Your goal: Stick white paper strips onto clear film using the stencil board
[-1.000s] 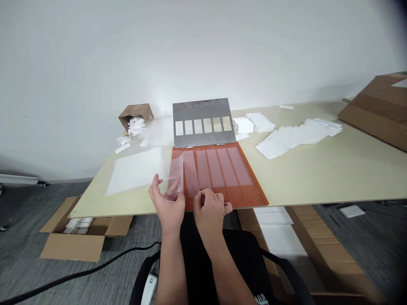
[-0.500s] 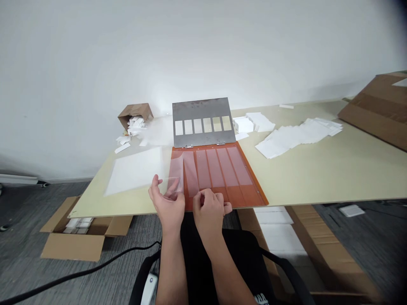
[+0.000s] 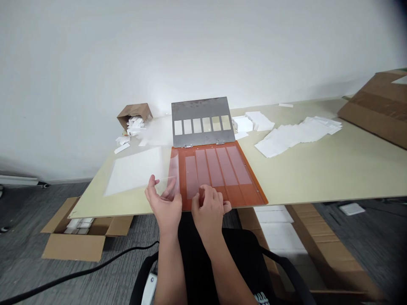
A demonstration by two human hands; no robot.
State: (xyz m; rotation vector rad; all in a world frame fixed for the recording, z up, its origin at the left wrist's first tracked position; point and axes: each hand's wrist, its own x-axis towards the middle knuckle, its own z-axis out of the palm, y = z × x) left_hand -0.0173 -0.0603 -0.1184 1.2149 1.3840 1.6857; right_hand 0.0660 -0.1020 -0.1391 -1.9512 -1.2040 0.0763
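A clear plastic sheet (image 3: 173, 171) is curving up at the left end of an orange board (image 3: 249, 195), close to the near edge of the tabletop (image 3: 318, 178). The left hand (image 3: 165, 203) is staying half open, with the thumb pointing up and the fingers bending toward the sheet, but you cannot tell if it is gripping. The right hand (image 3: 208, 207) is curling down over the board's near edge. Its fingertips (image 3: 203, 191) are touching the end of a long pale strip (image 3: 191, 176), and you cannot tell if they are pinching it. Four more strips are lying beside it. A metal plate with six windows (image 3: 200, 120) is lying past the board's far edge. A big see-through sheet (image 3: 133, 171) is lying left of the board, and white papers (image 3: 295, 137) are lying toward the right.
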